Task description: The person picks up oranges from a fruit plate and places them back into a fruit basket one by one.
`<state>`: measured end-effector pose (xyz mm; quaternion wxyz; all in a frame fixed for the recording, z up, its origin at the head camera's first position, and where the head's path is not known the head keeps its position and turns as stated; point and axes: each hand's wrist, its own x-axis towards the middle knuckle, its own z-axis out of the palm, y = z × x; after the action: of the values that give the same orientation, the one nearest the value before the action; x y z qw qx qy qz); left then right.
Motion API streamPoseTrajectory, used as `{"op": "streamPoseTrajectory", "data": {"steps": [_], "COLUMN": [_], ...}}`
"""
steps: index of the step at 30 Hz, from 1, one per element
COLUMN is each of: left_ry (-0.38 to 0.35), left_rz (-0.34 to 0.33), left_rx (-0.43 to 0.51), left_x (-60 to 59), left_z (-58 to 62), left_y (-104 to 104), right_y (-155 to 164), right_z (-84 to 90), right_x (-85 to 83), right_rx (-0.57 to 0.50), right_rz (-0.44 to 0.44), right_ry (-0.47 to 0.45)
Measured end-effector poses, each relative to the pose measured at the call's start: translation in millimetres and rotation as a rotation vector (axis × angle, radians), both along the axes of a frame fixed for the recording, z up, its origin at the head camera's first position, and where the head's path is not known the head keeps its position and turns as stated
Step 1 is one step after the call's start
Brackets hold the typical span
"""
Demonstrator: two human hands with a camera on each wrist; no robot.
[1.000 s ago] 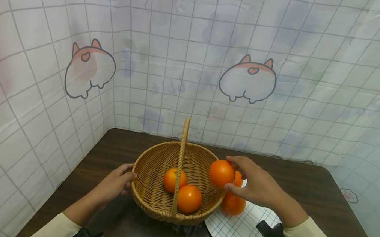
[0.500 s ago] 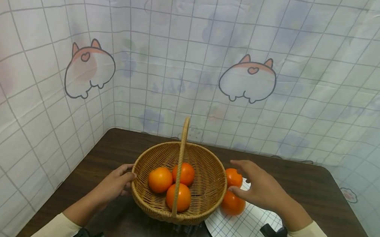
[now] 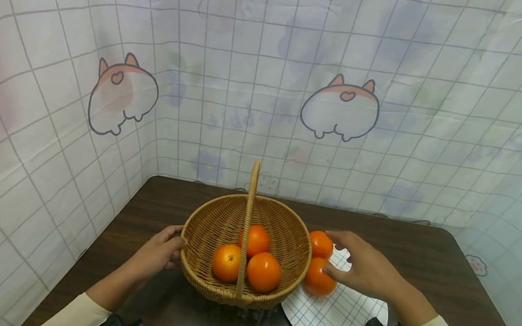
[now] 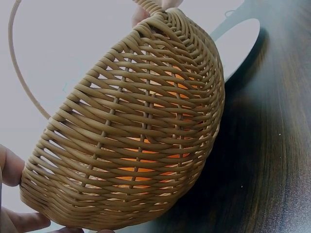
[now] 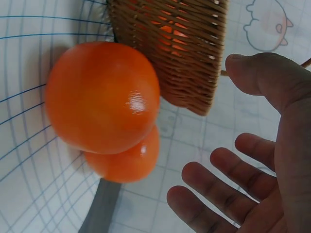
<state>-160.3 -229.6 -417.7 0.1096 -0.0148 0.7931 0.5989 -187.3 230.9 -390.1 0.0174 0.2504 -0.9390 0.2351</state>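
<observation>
Fingers (image 3: 346,239) of right hand (image 3: 365,268) spread, relaxed, hovering at near orange (image 3: 318,276) on checked plate (image 3: 336,314); contact uncertain. Second orange (image 3: 321,244) behind it. Left hand (image 3: 157,250) grips wicker basket (image 3: 213,283) rim; three oranges (image 3: 248,260) inside.

Left wrist view: basket wall (image 4: 141,141) fills frame; fingertips (image 4: 9,167) at rim, curled, orange glow through weave.

Right wrist view: open palm (image 5: 262,184), fingers apart, empty; two oranges (image 5: 102,97) touching each other, just beside basket (image 5: 184,43).
</observation>
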Motion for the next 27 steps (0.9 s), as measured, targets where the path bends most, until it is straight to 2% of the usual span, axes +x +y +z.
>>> {"op": "streamPoseTrajectory", "data": {"steps": [8, 19, 27], "left_ry": [0.001, -0.005, -0.009], "left_rz": [-0.002, 0.000, 0.001], "left_rx": [0.017, 0.001, 0.008], "left_x": [1.0, 2.4, 0.5], "left_z": [2.7, 6.5, 2.4], "left_y": [1, 3, 1], "right_y": [7, 11, 11], "right_z": [-11.5, -31.1, -44.8], "right_x": [2.6, 3.2, 2.6], "right_rx": [-0.012, -0.027, -0.022], "right_rz": [-0.039, -0.046, -0.069], "right_ry": [-0.079, -0.083, -0.097]}}
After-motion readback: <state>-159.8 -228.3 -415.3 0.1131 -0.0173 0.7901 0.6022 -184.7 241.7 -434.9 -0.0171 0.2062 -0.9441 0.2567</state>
